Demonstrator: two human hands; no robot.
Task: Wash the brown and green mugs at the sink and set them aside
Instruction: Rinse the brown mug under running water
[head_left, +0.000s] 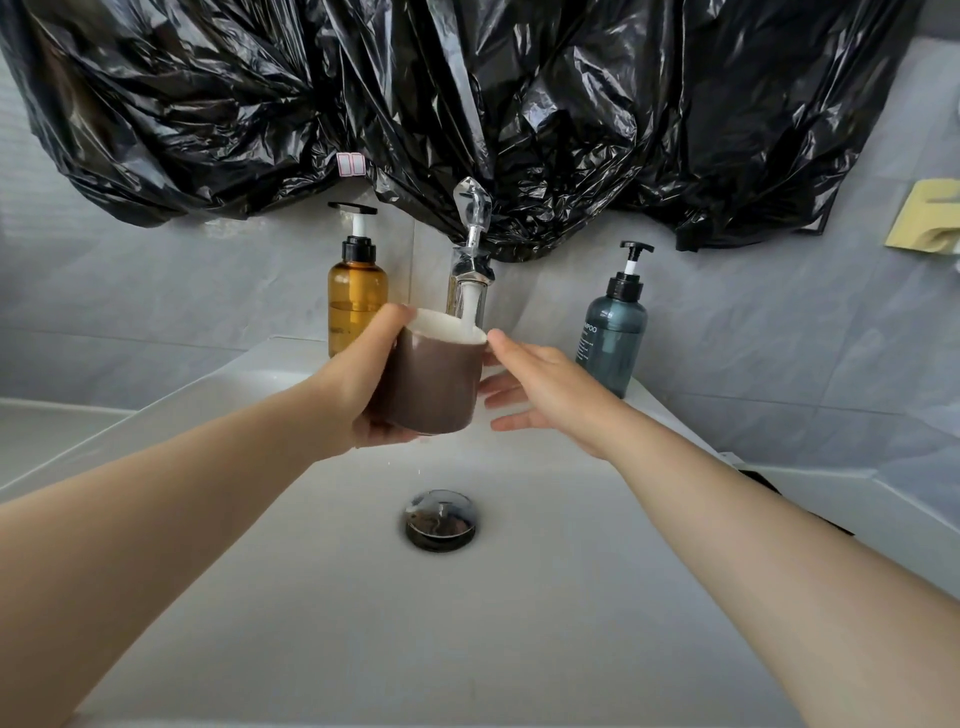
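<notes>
The left hand (358, 395) curls its grip round the smooth brown mug (434, 384) under the shiny tap (470, 260); the right hand (540, 389) is flat, fingers straight.

Teal pump bottle (613, 332): partial label text "MPOO"; smaller print unreadable.

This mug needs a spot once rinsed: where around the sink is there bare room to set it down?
Bare: the left rim of the sink, in front of the amber bottle, and the counter left of it. Crowded: the back ledge, where the faucet stands between that bottle and the teal bottle.
</notes>
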